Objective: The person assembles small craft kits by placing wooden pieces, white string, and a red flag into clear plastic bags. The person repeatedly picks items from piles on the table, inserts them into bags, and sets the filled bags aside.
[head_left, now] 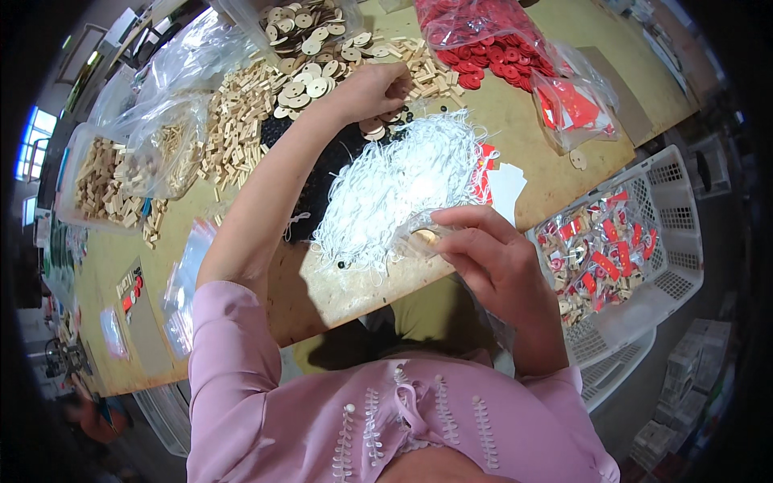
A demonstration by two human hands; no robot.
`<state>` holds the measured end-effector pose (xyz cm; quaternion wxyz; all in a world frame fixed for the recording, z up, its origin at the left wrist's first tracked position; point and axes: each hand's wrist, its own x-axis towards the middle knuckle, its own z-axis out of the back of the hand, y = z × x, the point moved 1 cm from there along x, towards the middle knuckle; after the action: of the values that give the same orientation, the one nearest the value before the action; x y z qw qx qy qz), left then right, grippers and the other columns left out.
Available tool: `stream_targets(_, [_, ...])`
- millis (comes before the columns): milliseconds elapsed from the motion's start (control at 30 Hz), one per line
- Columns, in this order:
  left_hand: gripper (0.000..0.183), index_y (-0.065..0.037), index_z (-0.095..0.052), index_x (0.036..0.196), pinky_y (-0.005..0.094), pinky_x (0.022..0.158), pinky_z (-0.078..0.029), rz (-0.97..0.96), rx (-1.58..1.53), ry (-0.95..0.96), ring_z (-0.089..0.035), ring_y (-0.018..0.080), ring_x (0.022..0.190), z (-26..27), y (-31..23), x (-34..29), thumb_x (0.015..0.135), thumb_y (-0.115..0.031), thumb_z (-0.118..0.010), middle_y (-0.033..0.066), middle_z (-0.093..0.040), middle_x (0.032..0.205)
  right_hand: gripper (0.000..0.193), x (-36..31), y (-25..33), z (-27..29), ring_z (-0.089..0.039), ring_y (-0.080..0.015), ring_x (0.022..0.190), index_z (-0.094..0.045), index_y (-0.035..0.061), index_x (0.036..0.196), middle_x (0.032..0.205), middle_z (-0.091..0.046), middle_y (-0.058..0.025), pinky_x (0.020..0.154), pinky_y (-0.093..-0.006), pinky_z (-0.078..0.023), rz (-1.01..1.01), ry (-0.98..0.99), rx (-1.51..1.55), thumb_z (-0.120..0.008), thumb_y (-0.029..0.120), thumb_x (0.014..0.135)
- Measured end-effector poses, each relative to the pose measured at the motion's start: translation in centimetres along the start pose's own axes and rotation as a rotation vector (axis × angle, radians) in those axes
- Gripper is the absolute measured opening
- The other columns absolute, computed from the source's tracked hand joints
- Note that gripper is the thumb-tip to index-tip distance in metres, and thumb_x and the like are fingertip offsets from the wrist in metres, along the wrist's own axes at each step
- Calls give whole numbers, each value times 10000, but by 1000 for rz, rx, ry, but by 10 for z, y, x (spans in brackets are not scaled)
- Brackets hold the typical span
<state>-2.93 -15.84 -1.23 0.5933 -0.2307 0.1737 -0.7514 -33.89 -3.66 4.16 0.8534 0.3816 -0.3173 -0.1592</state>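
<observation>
My left hand point(372, 93) reaches across the table to small wooden blocks point(431, 71) and round wooden discs point(302, 90). Its fingers are curled together, and whatever lies between them is hidden. Close to the table's near edge, my right hand point(498, 251) pinches a small clear plastic bag point(407, 238), with a pale wooden disc showing in it. Between the two hands spreads a tangled heap of white strings point(407, 173). Black beads point(275, 135) lie left of the strings. Red packets and white cards point(507, 183) stick out at their right side.
A bag of red discs point(501, 58) and a bag of red packets point(573, 111) lie at the far right. A white basket point(684, 211) of filled bags stands right of the table. At left are a block-filled tub point(68, 181) and flat plastic bags point(187, 282).
</observation>
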Motion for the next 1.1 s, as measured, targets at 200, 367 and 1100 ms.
stream_targets(200, [327, -21, -636, 1150, 338, 775, -566, 12, -30, 50, -694, 187, 831, -1, 11, 14, 855, -76, -764, 80, -724, 942, 175, 2, -2, -1, -672, -326, 1025, -661, -11, 1028, 1190, -650, -151, 882, -383, -555, -13, 3, -4, -693, -60, 864])
stream_targets(367, [330, -43, -653, 1141, 347, 780, -564, 71, 44, 141, -702, 207, 849, 7, 4, 18, 836, -86, -770, 90, -730, 933, 176, 1, -2, 0, -672, -328, 1028, -663, -13, 1027, 1198, -649, -154, 880, -383, -554, -27, 14, -3, -688, -69, 861])
stream_targets(1100, [340, -109, -710, 1104, 405, 846, -571, 73, 238, 106, -721, 290, 938, 4, -2, 8, 769, -167, -715, 78, -757, 937, 162, 5, 3, -3, -682, -306, 1018, -668, -8, 1019, 1172, -666, -141, 857, -367, -560, -30, 18, -41, -708, -56, 869])
